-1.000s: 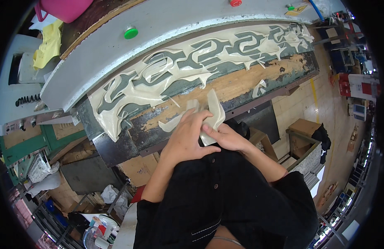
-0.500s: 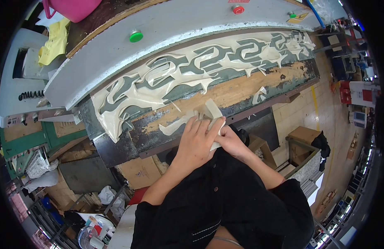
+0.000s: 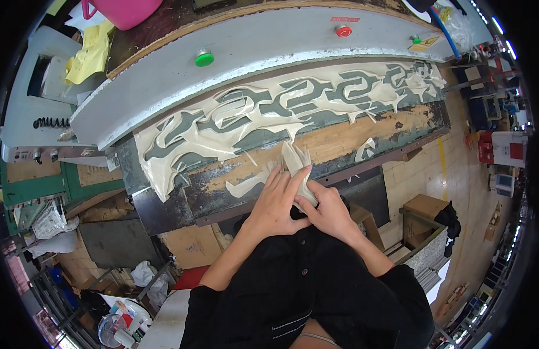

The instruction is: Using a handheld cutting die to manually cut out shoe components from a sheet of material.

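Observation:
Between my two hands is a stack of thin cream-coloured cut pieces (image 3: pixel 295 161), its upper ends slightly fanned, held at the near edge of the work bed. My left hand (image 3: pixel 277 200) wraps round the stack's left side, fingers on its face. My right hand (image 3: pixel 329 212) pinches its lower right side; the stack's bottom is partly hidden by the hands. A loose cream scrap (image 3: pixel 245 186) lies beside my left fingers. Beyond, a long cream sheet (image 3: pixel 159 170) full of curved cut-outs stretches across the bed. Another small scrap (image 3: pixel 365 150) lies to the right.
A grey machine beam (image 3: pixel 269 52) runs behind the sheet, with a green button (image 3: pixel 204 59) and a red button (image 3: pixel 343 31). On top stands a pink container (image 3: pixel 125 13) near yellow paper (image 3: pixel 90 56). Cardboard boxes (image 3: pixel 425 206) stand on the floor at right.
The stack has turned more upright and its upper ends have spread a little. My right hand has shifted its grip along the stack's lower side. The view has tilted slightly.

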Motion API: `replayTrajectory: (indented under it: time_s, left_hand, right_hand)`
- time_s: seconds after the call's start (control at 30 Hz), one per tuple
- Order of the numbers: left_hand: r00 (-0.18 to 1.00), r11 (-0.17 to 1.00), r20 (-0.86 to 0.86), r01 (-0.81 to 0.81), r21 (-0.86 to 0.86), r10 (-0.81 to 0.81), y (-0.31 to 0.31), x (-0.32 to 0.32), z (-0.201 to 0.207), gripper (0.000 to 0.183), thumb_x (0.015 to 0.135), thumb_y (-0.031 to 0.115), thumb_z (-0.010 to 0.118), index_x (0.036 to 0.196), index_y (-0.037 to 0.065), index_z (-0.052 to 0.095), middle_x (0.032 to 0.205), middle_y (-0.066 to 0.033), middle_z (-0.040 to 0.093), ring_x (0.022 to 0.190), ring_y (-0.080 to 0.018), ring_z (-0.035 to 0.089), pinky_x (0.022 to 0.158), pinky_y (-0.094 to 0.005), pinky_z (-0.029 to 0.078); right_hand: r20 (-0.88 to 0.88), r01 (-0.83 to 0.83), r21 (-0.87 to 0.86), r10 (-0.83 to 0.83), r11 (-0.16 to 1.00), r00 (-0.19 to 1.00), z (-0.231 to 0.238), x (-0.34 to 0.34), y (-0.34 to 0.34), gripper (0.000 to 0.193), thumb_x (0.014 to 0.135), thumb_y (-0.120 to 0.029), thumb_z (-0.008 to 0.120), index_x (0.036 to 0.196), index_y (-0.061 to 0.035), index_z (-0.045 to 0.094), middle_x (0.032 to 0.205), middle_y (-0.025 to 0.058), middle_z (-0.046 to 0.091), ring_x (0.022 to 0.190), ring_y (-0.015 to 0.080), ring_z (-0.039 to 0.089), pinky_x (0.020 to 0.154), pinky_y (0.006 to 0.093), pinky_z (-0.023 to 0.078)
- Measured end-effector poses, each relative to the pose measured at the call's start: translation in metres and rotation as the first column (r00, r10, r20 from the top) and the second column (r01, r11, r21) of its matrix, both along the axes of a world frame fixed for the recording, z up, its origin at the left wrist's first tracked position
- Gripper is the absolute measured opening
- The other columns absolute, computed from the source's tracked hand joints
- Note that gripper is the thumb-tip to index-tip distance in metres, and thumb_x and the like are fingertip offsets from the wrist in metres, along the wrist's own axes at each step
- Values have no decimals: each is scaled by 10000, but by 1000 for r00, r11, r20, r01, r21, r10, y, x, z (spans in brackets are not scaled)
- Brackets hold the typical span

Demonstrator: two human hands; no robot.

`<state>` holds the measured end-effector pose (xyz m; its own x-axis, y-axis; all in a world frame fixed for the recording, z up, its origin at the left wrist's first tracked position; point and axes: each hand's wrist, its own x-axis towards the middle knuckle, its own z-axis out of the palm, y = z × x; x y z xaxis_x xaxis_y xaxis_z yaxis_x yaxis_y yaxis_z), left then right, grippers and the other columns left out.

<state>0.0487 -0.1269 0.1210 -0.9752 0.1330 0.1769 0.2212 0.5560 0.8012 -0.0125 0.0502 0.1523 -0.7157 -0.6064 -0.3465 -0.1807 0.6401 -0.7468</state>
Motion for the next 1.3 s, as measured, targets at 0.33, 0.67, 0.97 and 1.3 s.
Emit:
replayTrajectory:
  time_s: [0.33,0.67,0.97,1.3]
  left_hand:
    - [878,786,217,-478,392,426,23,9,-27,352,952,167,805,1224,-33,703,993,-148,724,882,-232,712,796,-355,565]
    - [882,803,21,-438,404,471,1,-70,7,259,880,90,852,1098,-23,772,951,-147,785,827,-206,776,736,-308,593]
    - [987,993,-116,-104,48,109,-22,-156,151,265,841,115,834,1067,-6,770,882,-163,763,773,-267,767,707,-344,608]
    - [948,994,-299,92,-64,-107,-28,-335,320,232,896,119,816,1064,-33,761,854,-95,781,748,-128,735,690,-294,600]
  right_hand:
    - [971,927,-187,-80,326,224,-47,-2,-15,299,1112,-364,635,1264,-107,645,1241,24,718,1188,177,658,1076,393,495]
    - [915,955,-289,311,62,256,-77,-39,-35,345,1081,-220,677,1405,-128,602,1392,36,687,1336,185,617,1182,426,448]
    - [823,896,-440,369,-66,431,-77,-111,-20,678,963,-207,819,1544,-69,497,1541,82,598,1425,256,560,1258,448,417]
    - [320,234,-925,-283,-299,904,78,-341,-4,721,893,-177,898,1474,4,512,1356,120,663,1250,256,672,1108,444,559]
